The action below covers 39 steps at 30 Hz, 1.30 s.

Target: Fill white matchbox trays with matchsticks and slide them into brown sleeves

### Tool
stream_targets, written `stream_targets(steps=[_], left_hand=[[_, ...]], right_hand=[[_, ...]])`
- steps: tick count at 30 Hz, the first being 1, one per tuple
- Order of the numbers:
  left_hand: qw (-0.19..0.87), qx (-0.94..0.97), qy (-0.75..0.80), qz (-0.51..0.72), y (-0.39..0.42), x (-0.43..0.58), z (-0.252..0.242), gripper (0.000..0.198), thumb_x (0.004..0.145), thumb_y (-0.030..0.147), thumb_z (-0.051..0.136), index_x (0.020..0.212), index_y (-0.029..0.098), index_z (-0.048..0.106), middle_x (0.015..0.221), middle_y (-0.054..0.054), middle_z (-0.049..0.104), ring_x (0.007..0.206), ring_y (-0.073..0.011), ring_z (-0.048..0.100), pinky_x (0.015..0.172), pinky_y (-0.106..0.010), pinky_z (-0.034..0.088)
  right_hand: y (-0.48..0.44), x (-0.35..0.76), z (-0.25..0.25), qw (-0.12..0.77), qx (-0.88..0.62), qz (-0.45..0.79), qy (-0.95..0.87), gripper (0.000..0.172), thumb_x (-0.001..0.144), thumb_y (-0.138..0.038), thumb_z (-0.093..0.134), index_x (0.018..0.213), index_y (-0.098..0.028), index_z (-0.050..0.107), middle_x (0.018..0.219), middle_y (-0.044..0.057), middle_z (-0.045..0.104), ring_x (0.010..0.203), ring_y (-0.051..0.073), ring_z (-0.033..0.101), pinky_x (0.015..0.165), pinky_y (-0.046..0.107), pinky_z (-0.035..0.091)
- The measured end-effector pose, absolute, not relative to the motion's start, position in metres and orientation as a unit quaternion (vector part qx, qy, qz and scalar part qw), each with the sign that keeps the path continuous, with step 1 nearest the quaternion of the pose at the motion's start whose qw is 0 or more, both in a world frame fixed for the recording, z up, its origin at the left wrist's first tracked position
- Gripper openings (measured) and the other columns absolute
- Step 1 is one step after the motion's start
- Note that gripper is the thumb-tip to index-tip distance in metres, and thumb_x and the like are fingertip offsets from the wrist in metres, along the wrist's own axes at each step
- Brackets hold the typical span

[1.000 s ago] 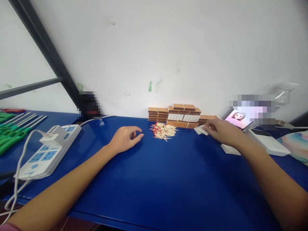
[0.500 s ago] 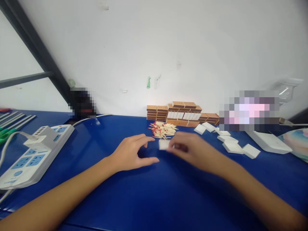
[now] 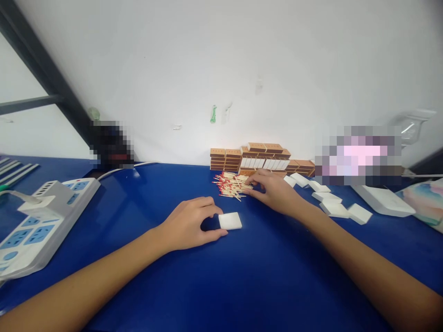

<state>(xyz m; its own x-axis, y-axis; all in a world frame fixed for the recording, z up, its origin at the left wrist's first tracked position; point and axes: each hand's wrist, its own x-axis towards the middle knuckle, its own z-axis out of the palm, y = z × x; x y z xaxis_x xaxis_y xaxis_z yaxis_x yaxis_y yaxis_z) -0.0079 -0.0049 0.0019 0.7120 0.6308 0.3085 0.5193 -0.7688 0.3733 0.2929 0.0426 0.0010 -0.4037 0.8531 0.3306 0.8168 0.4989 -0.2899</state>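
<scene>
My left hand (image 3: 195, 223) grips a small white matchbox tray (image 3: 230, 221) by its left end, thumb on the near side and fingers on the far side. The tray rests on the blue table. Beyond it lies a loose pile of red-tipped matches (image 3: 230, 184), heads mostly pointing left. At the right edge of that pile, my right hand (image 3: 272, 189) has its thumb and forefinger closed around match ends. How many matches are between the fingertips cannot be made out.
Stacked brown matchboxes (image 3: 224, 159) stand against the wall behind the matches. Several white trays (image 3: 334, 209) lie scattered at the right, near a larger white box (image 3: 384, 200). A power strip (image 3: 51, 226) with a plugged-in charger occupies the left side.
The white tray has passed from my right hand to my left and sits slightly nearer me. My right hand has moved up to the matches.
</scene>
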Motion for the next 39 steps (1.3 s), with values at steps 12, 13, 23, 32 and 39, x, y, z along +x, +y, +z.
stream_targets(steps=[12, 13, 23, 32, 39], left_hand=[[0.129, 0.918, 0.315, 0.202, -0.004, -0.009, 0.002, 0.032, 0.093, 0.048, 0.071, 0.116, 0.026, 0.073, 0.094, -0.002, 0.068, 0.082, -0.0166, 0.064, 0.067, -0.030, 0.049], [0.127, 0.919, 0.315, 0.200, -0.004, -0.009, 0.002, 0.032, 0.093, 0.047, 0.071, 0.117, 0.026, 0.072, 0.095, -0.002, 0.068, 0.083, -0.0168, 0.065, 0.067, -0.030, 0.049], [0.122, 0.921, 0.312, 0.198, -0.004, -0.010, 0.002, 0.033, 0.094, 0.047, 0.070, 0.119, 0.025, 0.072, 0.094, -0.002, 0.068, 0.083, -0.0172, 0.065, 0.069, -0.029, 0.049], [0.117, 0.924, 0.311, 0.190, -0.004, -0.009, 0.002, 0.032, 0.094, 0.046, 0.070, 0.117, 0.024, 0.072, 0.097, -0.002, 0.069, 0.085, -0.0172, 0.066, 0.069, -0.030, 0.049], [0.119, 0.924, 0.308, 0.194, -0.005, -0.009, 0.004, 0.032, 0.095, 0.046, 0.069, 0.116, 0.022, 0.073, 0.096, -0.001, 0.067, 0.083, -0.0156, 0.064, 0.068, -0.029, 0.046]], right_hand=[[0.046, 0.288, 0.001, 0.166, -0.498, 0.054, -0.850, 0.026, 0.101, -0.044, 0.057, 0.098, -0.021, 0.068, 0.097, 0.008, 0.061, 0.080, 0.021, 0.060, 0.071, 0.032, 0.044], [0.046, 0.288, 0.001, 0.160, -0.497, 0.044, -0.852, 0.025, 0.102, -0.043, 0.057, 0.096, -0.021, 0.068, 0.097, 0.008, 0.062, 0.081, 0.021, 0.060, 0.071, 0.033, 0.045], [0.032, 0.300, 0.013, 0.090, -0.526, 0.013, -0.845, 0.022, 0.101, -0.040, 0.058, 0.092, -0.020, 0.064, 0.101, 0.011, 0.066, 0.087, 0.026, 0.064, 0.073, 0.036, 0.047], [0.032, 0.305, 0.009, 0.066, -0.530, 0.044, -0.844, 0.025, 0.103, -0.041, 0.050, 0.092, -0.021, 0.060, 0.102, 0.012, 0.066, 0.087, 0.026, 0.065, 0.076, 0.037, 0.049], [0.024, 0.308, 0.006, 0.059, -0.536, 0.010, -0.842, 0.035, 0.106, -0.046, 0.038, 0.095, -0.020, 0.057, 0.104, 0.014, 0.064, 0.079, 0.024, 0.065, 0.070, 0.036, 0.049]])
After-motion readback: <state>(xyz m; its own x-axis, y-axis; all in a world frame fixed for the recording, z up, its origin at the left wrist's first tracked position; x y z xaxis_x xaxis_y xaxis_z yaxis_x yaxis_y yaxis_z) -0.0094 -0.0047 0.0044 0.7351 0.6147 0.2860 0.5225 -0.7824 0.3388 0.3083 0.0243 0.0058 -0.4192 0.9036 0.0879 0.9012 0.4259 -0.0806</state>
